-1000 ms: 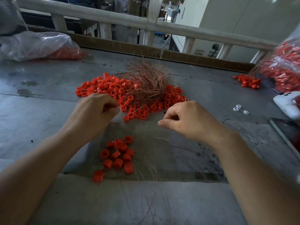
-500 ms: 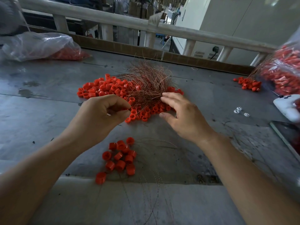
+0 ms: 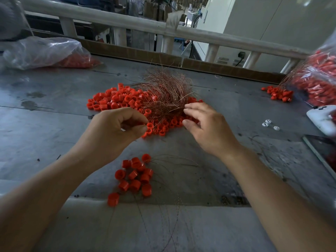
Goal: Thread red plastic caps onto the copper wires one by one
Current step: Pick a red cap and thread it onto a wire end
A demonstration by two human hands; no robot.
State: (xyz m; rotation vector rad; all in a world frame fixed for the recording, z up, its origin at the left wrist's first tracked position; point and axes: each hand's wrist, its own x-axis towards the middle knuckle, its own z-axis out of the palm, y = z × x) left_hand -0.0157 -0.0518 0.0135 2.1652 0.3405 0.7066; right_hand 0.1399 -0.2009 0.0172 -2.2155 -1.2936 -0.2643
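A heap of loose red plastic caps (image 3: 116, 99) lies mid-table, with a tangled bundle of copper wires (image 3: 163, 91) on its right half. My left hand (image 3: 112, 131) is curled, thumb and forefinger tips together at the heap's near edge beside a cap; whether they grip anything is hidden. My right hand (image 3: 205, 128) has its fingers spread and loose, with the fingertips touching the near side of the wire bundle. A small cluster of red caps (image 3: 136, 175) lies nearer to me, thin wires trailing from it toward the table's front.
A plastic bag of red caps (image 3: 47, 53) lies back left, and another bag (image 3: 320, 79) with a small cap pile (image 3: 278, 93) stands at the right. A white phone (image 3: 321, 117), a dark screen (image 3: 321, 151) and small white pieces (image 3: 269, 123) sit right. A railing (image 3: 181, 31) borders the far side.
My right hand uncurled and reached forward from the bare table to the wire bundle. My left hand shifted slightly right along the heap's edge and stayed curled.
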